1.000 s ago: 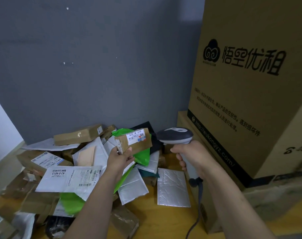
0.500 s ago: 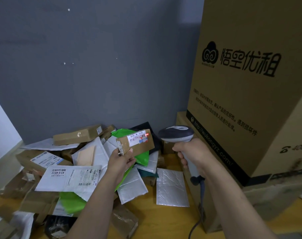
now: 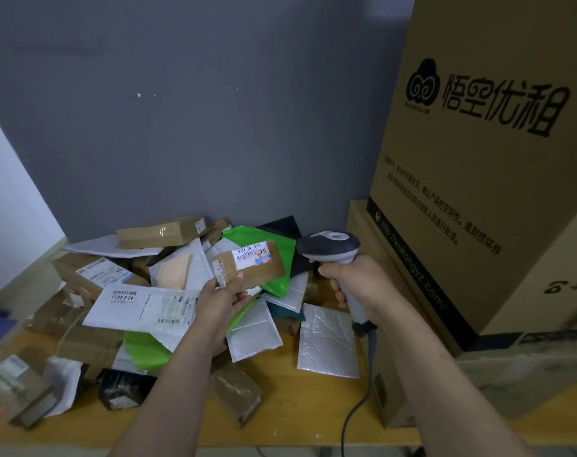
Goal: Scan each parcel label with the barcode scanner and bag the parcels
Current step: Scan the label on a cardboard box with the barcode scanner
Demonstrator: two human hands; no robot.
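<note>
Parcel [image 3: 249,265]: small brown taped carton, white barcode label [image 3: 252,254] on its upturned face. Location: raised above the pile [image 3: 132,291] on the desk [image 3: 300,407], pinched at its near corner by my left grip [image 3: 219,300], thumb on top. Scanner [image 3: 330,247]: corded, my right grip [image 3: 353,280] wrapped round its handle, head aimed at the label from just beside. Step, as I judge: scanning. Next: steady aim, then bagging; I see no bag.
</note>
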